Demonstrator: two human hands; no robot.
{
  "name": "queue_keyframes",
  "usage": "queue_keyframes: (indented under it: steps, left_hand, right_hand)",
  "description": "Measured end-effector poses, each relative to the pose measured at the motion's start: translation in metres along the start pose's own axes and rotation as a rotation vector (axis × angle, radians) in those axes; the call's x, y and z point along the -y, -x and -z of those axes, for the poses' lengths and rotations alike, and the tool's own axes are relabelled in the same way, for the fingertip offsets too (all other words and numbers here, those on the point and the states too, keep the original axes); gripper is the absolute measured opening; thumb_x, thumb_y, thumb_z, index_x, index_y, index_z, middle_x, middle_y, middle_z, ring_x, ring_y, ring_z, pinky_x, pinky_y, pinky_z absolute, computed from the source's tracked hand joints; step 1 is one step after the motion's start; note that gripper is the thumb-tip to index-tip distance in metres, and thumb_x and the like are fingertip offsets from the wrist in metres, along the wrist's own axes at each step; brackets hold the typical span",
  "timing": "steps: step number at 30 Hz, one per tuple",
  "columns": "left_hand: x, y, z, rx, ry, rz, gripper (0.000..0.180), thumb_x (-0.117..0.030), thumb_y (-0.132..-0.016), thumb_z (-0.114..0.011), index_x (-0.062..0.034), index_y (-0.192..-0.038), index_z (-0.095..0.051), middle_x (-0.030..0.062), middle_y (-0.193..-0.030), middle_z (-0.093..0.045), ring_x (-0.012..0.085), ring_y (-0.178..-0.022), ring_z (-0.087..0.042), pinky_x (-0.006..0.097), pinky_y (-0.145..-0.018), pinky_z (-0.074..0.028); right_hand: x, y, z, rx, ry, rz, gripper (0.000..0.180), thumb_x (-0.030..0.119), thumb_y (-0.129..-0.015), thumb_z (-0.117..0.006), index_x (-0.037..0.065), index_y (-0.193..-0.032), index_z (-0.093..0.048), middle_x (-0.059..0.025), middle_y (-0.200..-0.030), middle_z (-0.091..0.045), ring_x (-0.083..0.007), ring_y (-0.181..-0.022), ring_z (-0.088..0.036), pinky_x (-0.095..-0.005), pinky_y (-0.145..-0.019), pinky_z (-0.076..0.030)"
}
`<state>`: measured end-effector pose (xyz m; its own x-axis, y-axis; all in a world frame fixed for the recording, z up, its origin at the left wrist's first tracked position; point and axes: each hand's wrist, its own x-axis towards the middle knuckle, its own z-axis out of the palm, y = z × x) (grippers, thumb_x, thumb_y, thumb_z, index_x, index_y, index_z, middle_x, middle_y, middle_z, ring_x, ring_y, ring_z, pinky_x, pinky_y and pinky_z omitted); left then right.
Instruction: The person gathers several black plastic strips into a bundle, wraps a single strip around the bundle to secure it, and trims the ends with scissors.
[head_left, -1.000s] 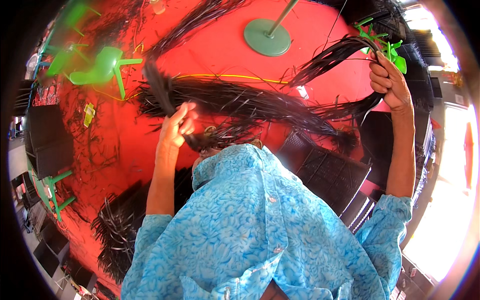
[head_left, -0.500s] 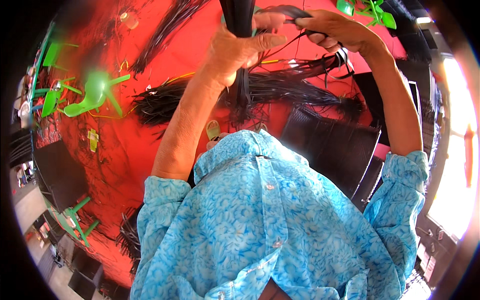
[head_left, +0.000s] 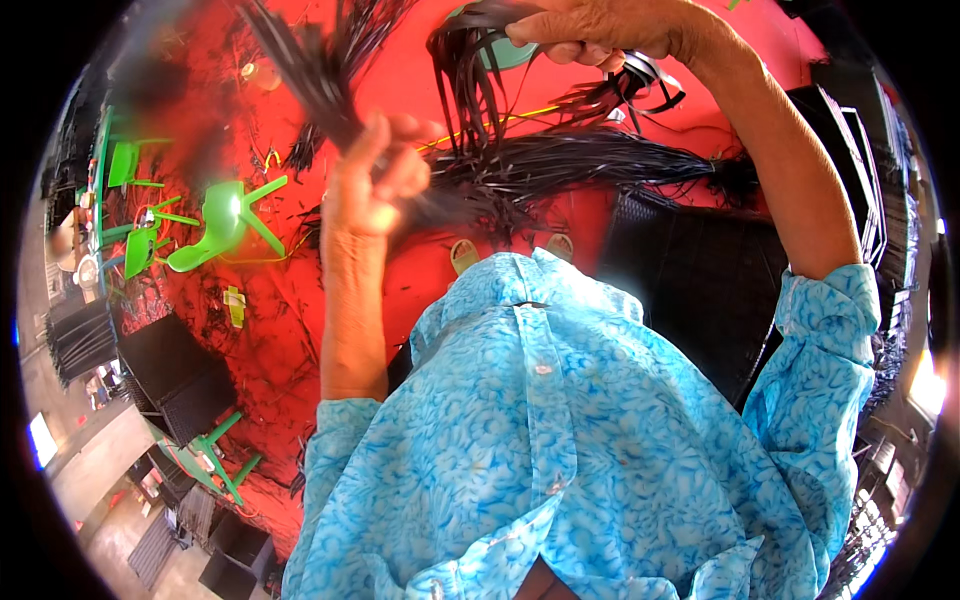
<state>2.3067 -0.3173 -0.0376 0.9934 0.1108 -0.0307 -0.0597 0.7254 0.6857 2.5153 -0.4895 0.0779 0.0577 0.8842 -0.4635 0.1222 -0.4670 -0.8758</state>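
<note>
In the upper-left part of the frame, the left hand [head_left: 370, 182] is curling its fingers around a blurred bundle of long, thin black strips [head_left: 322, 80], which is slanting toward the top edge; motion blur is hiding how tightly the fingers are closing. At the top centre, the right hand [head_left: 605, 30] is holding a looped bunch of narrow black strips [head_left: 465, 65] between its thumb and bent fingers, and the loose ends are hanging down the frame. Below the right hand, a broad pile of glossy black strips [head_left: 590, 160] is lying across the smooth red floor [head_left: 270, 350], near a pair of yellowish open-toed sandals [head_left: 464, 256]. A bright green plastic chair [head_left: 224, 222] is lying at left, while a dark, flat-sided panel [head_left: 690, 275] is resting right of centre, beside the blue floral-patterned shirt [head_left: 520, 430].
</note>
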Motion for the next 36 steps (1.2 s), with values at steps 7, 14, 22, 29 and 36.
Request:
queue_keyframes:
  steps: [7,14,22,29,36]
  left_hand:
    - [0.038,-0.011,-0.043,-0.217,0.121,0.181,0.038,-0.041,-0.082,-0.05,-0.004,-0.09,-0.056,0.0096,-0.088,-0.057,0.0033,-0.039,-0.027,0.02,-0.043,-0.027]
    - [0.054,-0.019,-0.018,-0.249,0.034,0.285,0.036,-0.029,-0.076,-0.063,-0.0039,-0.101,-0.055,0.01,-0.098,-0.061,0.0004,-0.04,-0.033,0.013,-0.038,-0.03]
    - [0.06,-0.035,-0.021,-0.241,-0.206,0.624,0.031,-0.018,-0.074,-0.064,-0.004,-0.101,-0.057,0.0058,-0.081,-0.063,0.0038,-0.045,-0.047,0.013,-0.035,-0.028]
    - [0.065,-0.052,-0.055,-0.025,-0.378,0.633,0.014,-0.014,-0.077,-0.06,-0.0045,-0.087,-0.057,0.0056,-0.071,-0.06,0.0027,-0.034,-0.033,0.015,-0.033,-0.027]
    - [0.057,-0.053,-0.087,0.061,-0.608,0.746,0.017,-0.017,-0.079,-0.059,-0.0035,-0.088,-0.054,0.0049,-0.064,-0.056,0.0022,-0.035,-0.032,0.016,-0.033,-0.026]
  right_hand:
    - [-0.064,-0.035,-0.055,-0.482,0.827,0.699,0.019,0.022,-0.082,-0.051,0.007,-0.093,-0.051,0.0026,-0.063,-0.043,-0.0098,-0.046,-0.042,-0.019,-0.039,-0.036]
    - [-0.103,-0.028,-0.161,-0.853,0.653,0.392,0.054,0.016,-0.082,-0.049,-0.012,-0.118,-0.02,-0.0222,-0.069,-0.055,-0.0355,-0.061,-0.056,-0.0395,-0.046,-0.044]
    - [-0.125,-0.019,-0.177,-0.817,0.288,0.22,0.037,0.016,-0.082,-0.051,-0.002,-0.105,-0.03,-0.0177,-0.069,-0.056,-0.0339,-0.063,-0.058,-0.0401,-0.049,-0.044]
    - [-0.16,-0.017,-0.186,-0.844,-0.589,0.549,0.042,0.018,-0.076,-0.064,0.0,-0.098,-0.033,-0.0093,-0.072,-0.055,-0.0171,-0.061,-0.057,-0.0291,-0.053,-0.046]
    - [-0.199,-0.033,-0.178,-0.331,-1.563,0.534,0.05,0.047,-0.083,-0.047,0.003,-0.106,-0.041,-0.0029,-0.096,-0.051,-0.0096,-0.085,-0.05,-0.0271,-0.076,-0.041]
